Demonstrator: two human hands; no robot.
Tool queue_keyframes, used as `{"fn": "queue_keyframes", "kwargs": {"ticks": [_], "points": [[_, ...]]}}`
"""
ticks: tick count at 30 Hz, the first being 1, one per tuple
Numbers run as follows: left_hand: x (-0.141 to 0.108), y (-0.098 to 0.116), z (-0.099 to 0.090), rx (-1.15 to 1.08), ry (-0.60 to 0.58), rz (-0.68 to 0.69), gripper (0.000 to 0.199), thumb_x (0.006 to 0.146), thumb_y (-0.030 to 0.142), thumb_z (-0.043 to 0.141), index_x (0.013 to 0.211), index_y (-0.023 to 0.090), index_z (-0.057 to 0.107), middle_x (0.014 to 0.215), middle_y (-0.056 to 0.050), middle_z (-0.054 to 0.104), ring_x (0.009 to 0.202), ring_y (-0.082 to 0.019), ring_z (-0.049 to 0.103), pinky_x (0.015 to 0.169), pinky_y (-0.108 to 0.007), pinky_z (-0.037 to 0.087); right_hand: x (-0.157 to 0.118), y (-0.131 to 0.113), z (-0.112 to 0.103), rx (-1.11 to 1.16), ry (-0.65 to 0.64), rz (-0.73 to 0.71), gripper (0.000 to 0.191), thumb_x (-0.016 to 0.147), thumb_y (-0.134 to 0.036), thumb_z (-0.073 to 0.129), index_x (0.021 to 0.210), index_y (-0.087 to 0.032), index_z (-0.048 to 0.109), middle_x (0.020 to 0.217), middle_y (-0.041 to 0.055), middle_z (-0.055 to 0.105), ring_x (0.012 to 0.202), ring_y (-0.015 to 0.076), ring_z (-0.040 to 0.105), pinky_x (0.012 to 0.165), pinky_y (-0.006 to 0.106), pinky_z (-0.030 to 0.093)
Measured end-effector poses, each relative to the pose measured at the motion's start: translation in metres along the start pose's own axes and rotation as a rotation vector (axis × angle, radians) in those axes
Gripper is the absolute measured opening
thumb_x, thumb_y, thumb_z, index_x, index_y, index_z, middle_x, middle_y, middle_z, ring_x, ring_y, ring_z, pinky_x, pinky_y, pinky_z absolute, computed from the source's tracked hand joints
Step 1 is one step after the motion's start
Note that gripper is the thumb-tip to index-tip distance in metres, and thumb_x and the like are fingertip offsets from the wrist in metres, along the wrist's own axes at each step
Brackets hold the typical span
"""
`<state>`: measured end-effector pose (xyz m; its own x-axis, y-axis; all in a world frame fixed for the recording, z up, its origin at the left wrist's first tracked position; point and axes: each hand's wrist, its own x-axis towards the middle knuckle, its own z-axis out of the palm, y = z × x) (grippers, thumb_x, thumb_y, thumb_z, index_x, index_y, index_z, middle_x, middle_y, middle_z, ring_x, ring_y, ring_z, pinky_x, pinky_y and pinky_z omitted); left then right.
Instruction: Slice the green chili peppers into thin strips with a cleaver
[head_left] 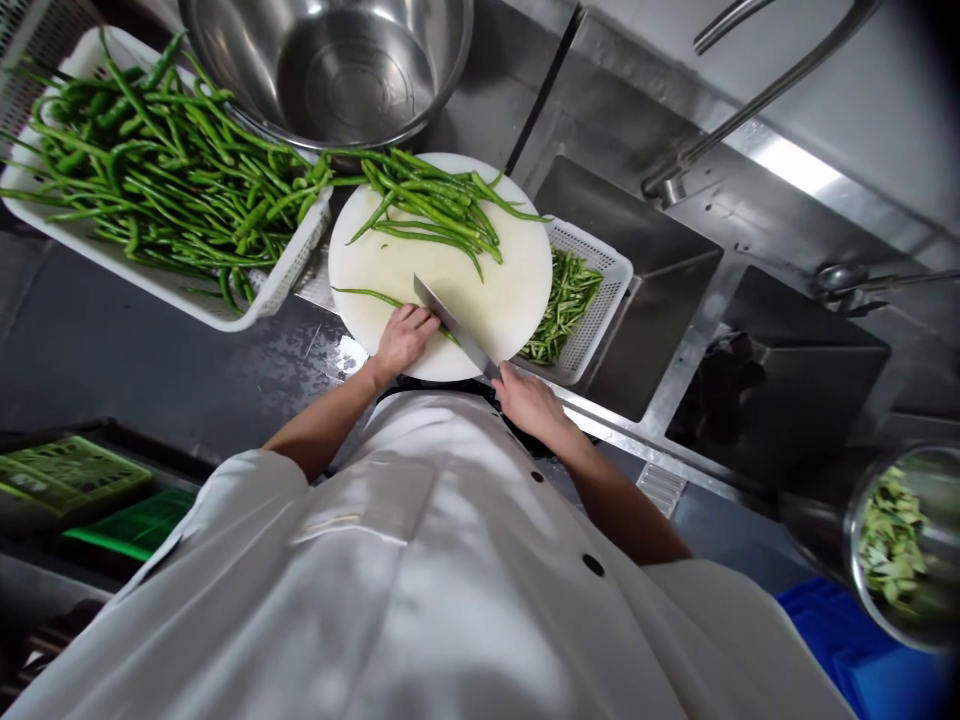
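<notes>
On the round white cutting board (360, 250), my left hand (406, 340) presses with bent fingers on a long green pepper (369, 294), whose thin end sticks out to the left. My right hand (527, 398) is closed round the handle of a knife (459, 328). The blade slants up and left across the board, right beside my left fingertips, over the pepper. A pile of whole green peppers (442, 200) lies at the board's far side. Right of the board, cut green pieces (564, 305) fill part of a white perforated basket (611, 300).
A white basket (292, 265) heaped with long peppers stands at the left. Behind the board is a large steel bowl (352, 75). Sinks (660, 300) and a faucet (750, 95) are at the right. A steel pot (855, 540) holds pale green pieces at the lower right.
</notes>
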<state>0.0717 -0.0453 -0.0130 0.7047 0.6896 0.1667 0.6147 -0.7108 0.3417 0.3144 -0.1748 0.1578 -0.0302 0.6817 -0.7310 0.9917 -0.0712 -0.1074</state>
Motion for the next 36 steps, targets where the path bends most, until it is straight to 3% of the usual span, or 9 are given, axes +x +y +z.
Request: {"fn": "queue_keyframes", "kwargs": {"ticks": [5, 8, 15, 20, 23, 27, 32, 36], "points": [[0.0, -0.002, 0.002, -0.022, -0.023, -0.023, 0.035, 0.106, 0.015, 0.037, 0.113, 0.019, 0.071, 0.11, -0.014, 0.07, 0.102, -0.028, 0.057, 0.097, -0.046, 0.048, 0.006, 0.002, -0.006, -0.011, 0.043, -0.042, 0.037, 0.114, -0.042, 0.035, 0.138, -0.019, 0.051, 0.109, 0.0173, 0.077, 0.101, 0.031, 0.075, 0.082, 0.033, 0.048], [-0.001, -0.002, 0.001, -0.051, -0.038, -0.034, 0.035, 0.106, 0.014, 0.036, 0.113, 0.019, 0.07, 0.11, -0.014, 0.07, 0.103, -0.028, 0.056, 0.097, -0.046, 0.048, 0.015, -0.001, -0.008, 0.008, 0.062, -0.084, 0.034, 0.114, -0.036, 0.035, 0.136, -0.017, 0.053, 0.11, 0.0177, 0.077, 0.102, 0.0307, 0.074, 0.08, 0.033, 0.047], [-0.003, 0.0, -0.001, -0.078, 0.001, -0.028, 0.036, 0.106, 0.017, 0.035, 0.108, 0.018, 0.071, 0.103, -0.014, 0.069, 0.099, -0.029, 0.056, 0.094, -0.047, 0.05, 0.025, 0.004, -0.02, 0.021, 0.049, -0.134, 0.037, 0.114, -0.04, 0.036, 0.137, -0.016, 0.053, 0.107, 0.0174, 0.077, 0.097, 0.0312, 0.074, 0.078, 0.032, 0.045], [-0.009, 0.0, -0.005, -0.087, 0.017, -0.001, 0.035, 0.108, 0.018, 0.035, 0.107, 0.019, 0.07, 0.102, -0.012, 0.069, 0.096, -0.025, 0.058, 0.094, -0.041, 0.05, 0.046, -0.007, -0.011, 0.08, 0.097, -0.145, 0.036, 0.114, -0.035, 0.036, 0.138, -0.015, 0.052, 0.114, 0.0184, 0.077, 0.105, 0.0315, 0.073, 0.082, 0.032, 0.046], [-0.014, -0.012, -0.015, -0.058, 0.076, 0.005, 0.033, 0.109, 0.022, 0.037, 0.108, 0.021, 0.07, 0.106, -0.012, 0.069, 0.098, -0.024, 0.058, 0.091, -0.042, 0.049, 0.057, -0.013, -0.005, 0.094, 0.108, -0.146, 0.036, 0.114, -0.037, 0.035, 0.138, -0.016, 0.052, 0.112, 0.0177, 0.077, 0.104, 0.0321, 0.074, 0.082, 0.033, 0.046], [-0.013, -0.04, -0.029, 0.11, 0.213, -0.162, 0.029, 0.106, 0.025, 0.043, 0.107, 0.023, 0.072, 0.111, -0.013, 0.068, 0.102, -0.028, 0.056, 0.086, -0.045, 0.047, 0.039, -0.01, -0.014, 0.043, 0.072, -0.105, 0.038, 0.114, -0.04, 0.035, 0.14, -0.017, 0.051, 0.109, 0.0186, 0.076, 0.101, 0.0325, 0.075, 0.08, 0.034, 0.047], [-0.008, -0.056, -0.029, 0.054, 0.098, -0.133, 0.03, 0.104, 0.02, 0.043, 0.099, 0.023, 0.072, 0.107, -0.012, 0.066, 0.1, -0.028, 0.053, 0.089, -0.045, 0.047, 0.011, -0.008, -0.028, -0.025, 0.035, -0.125, 0.035, 0.114, -0.04, 0.036, 0.135, -0.017, 0.052, 0.103, 0.018, 0.077, 0.099, 0.0322, 0.075, 0.08, 0.033, 0.047], [-0.009, -0.054, -0.026, -0.001, 0.092, -0.145, 0.033, 0.107, 0.023, 0.039, 0.1, 0.022, 0.071, 0.104, -0.011, 0.065, 0.098, -0.027, 0.053, 0.092, -0.044, 0.047, 0.027, -0.024, -0.029, -0.008, 0.025, -0.136, 0.034, 0.115, -0.036, 0.035, 0.137, -0.015, 0.051, 0.11, 0.0199, 0.076, 0.102, 0.0305, 0.075, 0.081, 0.033, 0.047]]}}
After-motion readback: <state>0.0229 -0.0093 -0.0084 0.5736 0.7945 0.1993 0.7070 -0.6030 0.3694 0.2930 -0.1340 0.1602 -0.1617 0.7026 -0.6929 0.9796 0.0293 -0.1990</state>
